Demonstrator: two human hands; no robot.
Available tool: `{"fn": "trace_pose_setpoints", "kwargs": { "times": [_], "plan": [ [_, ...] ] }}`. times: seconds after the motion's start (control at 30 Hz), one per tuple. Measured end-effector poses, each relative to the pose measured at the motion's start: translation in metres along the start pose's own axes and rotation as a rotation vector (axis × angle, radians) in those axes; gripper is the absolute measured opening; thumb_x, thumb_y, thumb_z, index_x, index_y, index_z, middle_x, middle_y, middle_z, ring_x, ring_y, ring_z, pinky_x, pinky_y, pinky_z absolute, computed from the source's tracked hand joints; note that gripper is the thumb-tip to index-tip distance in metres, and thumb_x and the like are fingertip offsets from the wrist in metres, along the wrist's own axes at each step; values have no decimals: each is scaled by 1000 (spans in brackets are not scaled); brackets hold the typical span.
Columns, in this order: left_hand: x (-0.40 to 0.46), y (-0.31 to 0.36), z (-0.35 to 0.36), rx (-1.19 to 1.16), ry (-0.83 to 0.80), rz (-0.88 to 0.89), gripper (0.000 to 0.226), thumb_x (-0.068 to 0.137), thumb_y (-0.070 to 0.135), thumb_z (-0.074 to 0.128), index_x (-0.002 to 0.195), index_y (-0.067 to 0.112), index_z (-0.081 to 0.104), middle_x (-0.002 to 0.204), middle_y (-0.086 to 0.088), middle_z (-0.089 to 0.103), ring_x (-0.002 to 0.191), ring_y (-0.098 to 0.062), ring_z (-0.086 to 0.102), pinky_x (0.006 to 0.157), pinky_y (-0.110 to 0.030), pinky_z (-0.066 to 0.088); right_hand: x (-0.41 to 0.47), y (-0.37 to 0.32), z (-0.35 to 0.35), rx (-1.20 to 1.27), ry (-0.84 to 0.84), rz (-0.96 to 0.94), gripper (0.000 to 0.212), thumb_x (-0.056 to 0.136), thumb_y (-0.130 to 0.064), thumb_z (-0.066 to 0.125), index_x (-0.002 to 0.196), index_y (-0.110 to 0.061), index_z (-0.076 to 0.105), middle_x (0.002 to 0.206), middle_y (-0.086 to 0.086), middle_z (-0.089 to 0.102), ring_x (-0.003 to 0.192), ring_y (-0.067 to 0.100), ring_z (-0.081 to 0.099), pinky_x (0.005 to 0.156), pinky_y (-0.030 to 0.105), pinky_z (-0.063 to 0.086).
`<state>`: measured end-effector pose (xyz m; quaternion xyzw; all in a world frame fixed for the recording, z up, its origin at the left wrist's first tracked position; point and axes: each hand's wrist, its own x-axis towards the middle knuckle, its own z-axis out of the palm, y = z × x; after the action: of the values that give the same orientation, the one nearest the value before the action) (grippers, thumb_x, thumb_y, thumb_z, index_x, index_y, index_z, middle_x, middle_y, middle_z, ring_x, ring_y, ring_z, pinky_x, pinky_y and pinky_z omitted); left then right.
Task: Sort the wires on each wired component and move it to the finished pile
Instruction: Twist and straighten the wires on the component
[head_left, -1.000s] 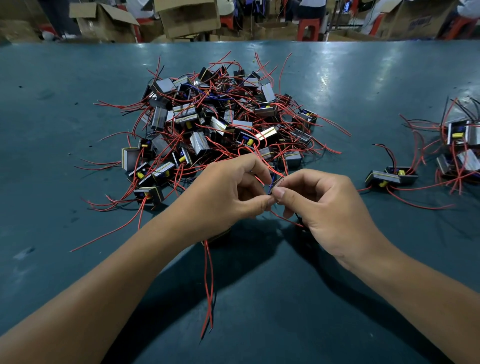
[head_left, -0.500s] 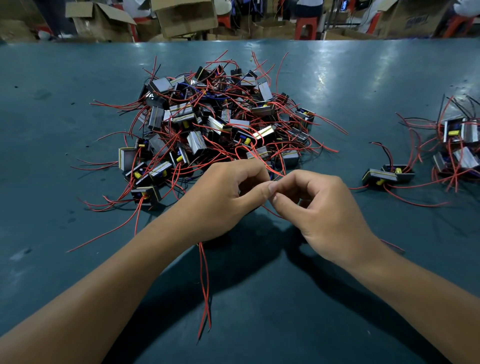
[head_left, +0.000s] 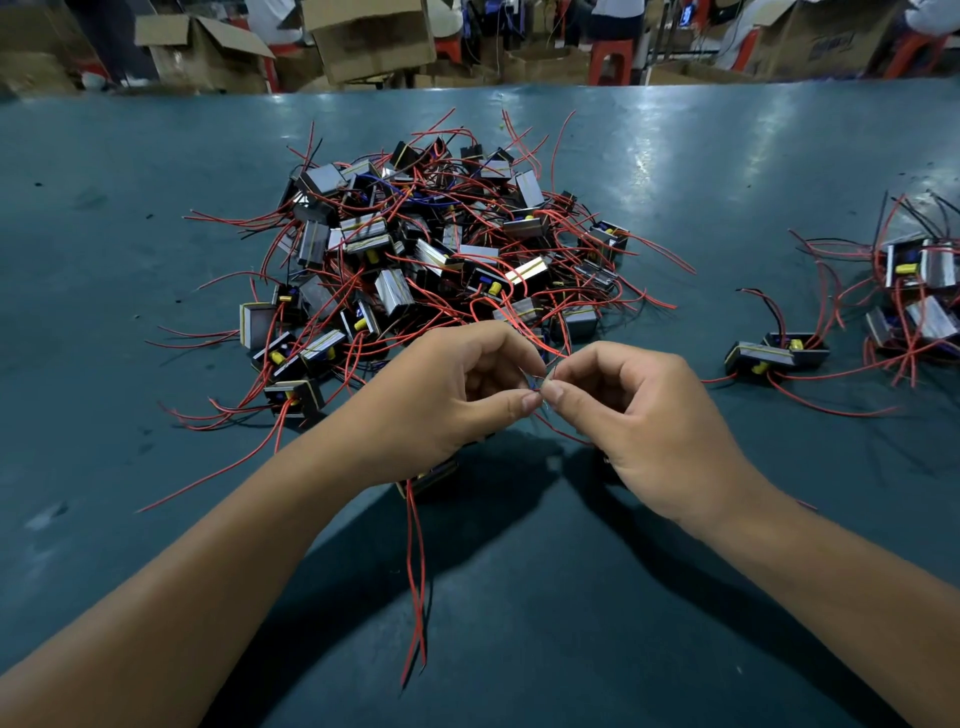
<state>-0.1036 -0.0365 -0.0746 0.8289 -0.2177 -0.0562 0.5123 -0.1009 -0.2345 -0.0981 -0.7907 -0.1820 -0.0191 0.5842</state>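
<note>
1. Head view, looking forward and down: two bare forearms reach in from the bottom corners over a dark teal counter (head_left: 156, 364), and the hands meet near the middle.
2. The left hand (head_left: 436, 400) has its fingers curled, thumb and forefinger pinching thin wire ends at the point where the two hands meet.
3. The right hand (head_left: 644, 415) is curled the same way, its thumb and forefinger pinching the same wire ends, fingertips almost touching those of the left hand.
4. The wired component (head_left: 428, 478) being worked on sits under the left hand, mostly hidden; only a dark edge with a yellow stripe shows below the palm.
5. Its long red wires (head_left: 415, 582) trail from it toward the viewer, lying on the counter.
6. Just beyond the hands lies a large unsorted pile (head_left: 431, 254) of small block-shaped components tangled in red wires, with a few black and blue ones.
7. Well to the right, at the picture's edge, sits a smaller finished pile (head_left: 919, 291); two components (head_left: 774, 356) lie between it and the hands.
8. Past the counter's far edge stand cardboard boxes (head_left: 363, 36) and red stools (head_left: 613, 57).
</note>
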Motion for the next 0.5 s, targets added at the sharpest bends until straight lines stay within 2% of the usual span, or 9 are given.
{"fn": "trace_pose_setpoints", "kwargs": {
  "times": [0.07, 0.17, 0.33, 0.5],
  "plan": [
    [1, -1, 0, -9, 5, -6, 12, 92, 10, 70, 104, 10, 66, 86, -11, 70, 71, -16, 61, 63, -35, 51, 0, -1, -1, -4, -10, 10, 10, 90, -17, 70, 82, -23, 71, 63, -5, 66, 55, 3, 52, 51, 19, 40],
    [1, -1, 0, -14, 25, -18, 10, 92, 12, 71, 101, 11, 68, 82, -10, 70, 68, -15, 60, 61, -36, 51, -1, -3, -3, 6, -17, 16, 11, 90, -14, 70, 84, -23, 73, 70, 4, 70, 62, 10, 58, 56, 31, 46],
    [2, -1, 0, -46, 46, -29, 12, 90, 10, 72, 101, 8, 66, 83, -16, 69, 67, -17, 60, 60, -34, 50, -1, -6, -3, 109, -9, 30, 9, 87, -8, 73, 84, -16, 74, 72, 6, 72, 61, 7, 62, 59, 19, 49],
    [1, 0, 2, -58, 44, -43, 12, 90, 6, 71, 101, 6, 65, 85, -17, 68, 70, -19, 60, 61, -35, 50, 0, -5, -2, 141, 8, 42, 9, 88, -9, 72, 84, -17, 73, 74, 5, 72, 64, 8, 64, 63, 20, 53]
  ]
}}
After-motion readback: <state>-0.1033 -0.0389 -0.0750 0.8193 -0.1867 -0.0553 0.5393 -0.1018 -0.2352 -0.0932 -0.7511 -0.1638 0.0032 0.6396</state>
